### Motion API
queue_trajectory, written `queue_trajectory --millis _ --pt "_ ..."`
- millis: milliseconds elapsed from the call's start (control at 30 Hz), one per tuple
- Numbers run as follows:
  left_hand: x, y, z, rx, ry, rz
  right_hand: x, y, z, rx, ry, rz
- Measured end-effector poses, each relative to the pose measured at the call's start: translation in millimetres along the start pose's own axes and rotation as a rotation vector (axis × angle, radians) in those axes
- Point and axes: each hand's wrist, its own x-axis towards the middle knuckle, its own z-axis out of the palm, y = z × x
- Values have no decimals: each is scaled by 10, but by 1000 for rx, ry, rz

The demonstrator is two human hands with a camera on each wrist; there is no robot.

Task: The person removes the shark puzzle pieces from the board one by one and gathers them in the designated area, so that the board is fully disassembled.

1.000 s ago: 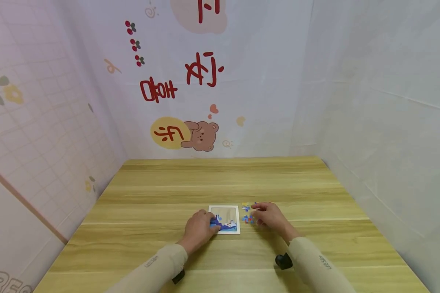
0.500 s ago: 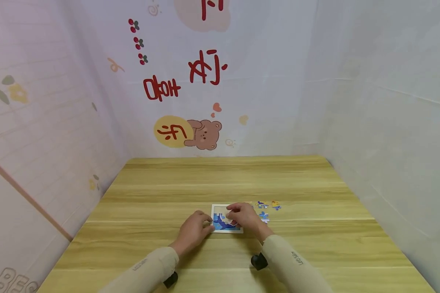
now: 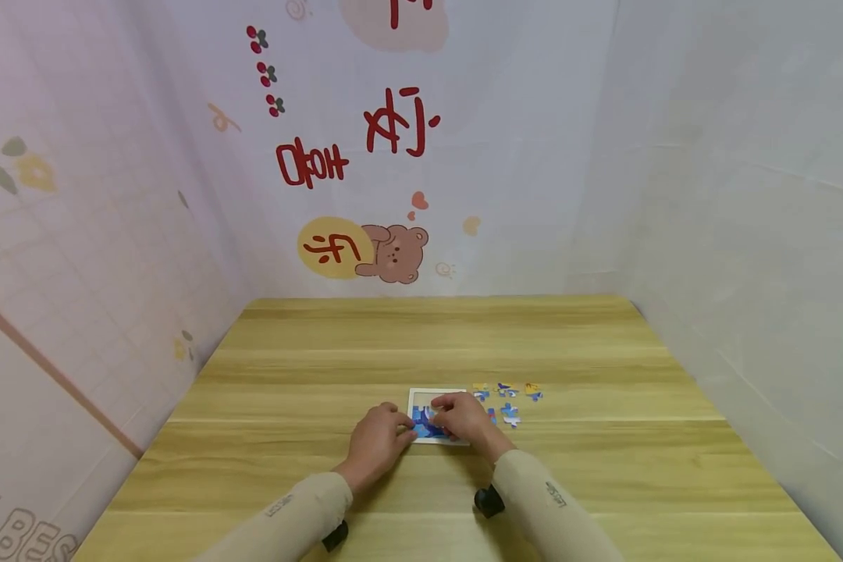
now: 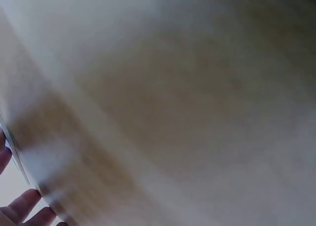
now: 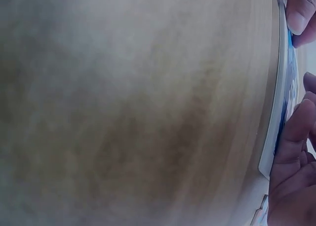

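A white-framed jigsaw puzzle [image 3: 439, 390] lies flat on the wooden table, blue picture pieces filling its near part and the far part bare. My left hand [image 3: 377, 439] rests at the frame's left edge, fingers and thumb touching it; in the left wrist view its fingertips [image 4: 25, 201] lie along that edge. Over the right half of the puzzle, my right hand [image 3: 464, 419] bends thumb and fingers together, pinching what seems a small puzzle piece, mostly hidden. The right wrist view shows its thumb [image 5: 300, 119] low against the puzzle.
Several loose puzzle pieces [image 3: 510, 414] lie right of the frame, one yellow-and-blue piece [image 3: 533, 390] farthest right. The wooden table [image 3: 309, 351] spreads around, with white printed cloth [image 3: 520, 156] behind and at both sides.
My right hand has moved left from the loose pieces to above the puzzle, then stayed there. My left hand stays at the frame's left edge. The head view has shifted slightly.
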Motion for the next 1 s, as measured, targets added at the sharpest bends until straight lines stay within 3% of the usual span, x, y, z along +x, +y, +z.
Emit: queue_trajectory --millis 400,667,1000 --pt "46 -8 -4 22 -14 -14 17 -47 -32 -118 -57 1" --pt "51 0 -15 27 -38 -26 8 -37 -37 -66 -64 27" --pt "57 12 -15 29 -45 -37 -13 -24 -44 27 -83 -14"
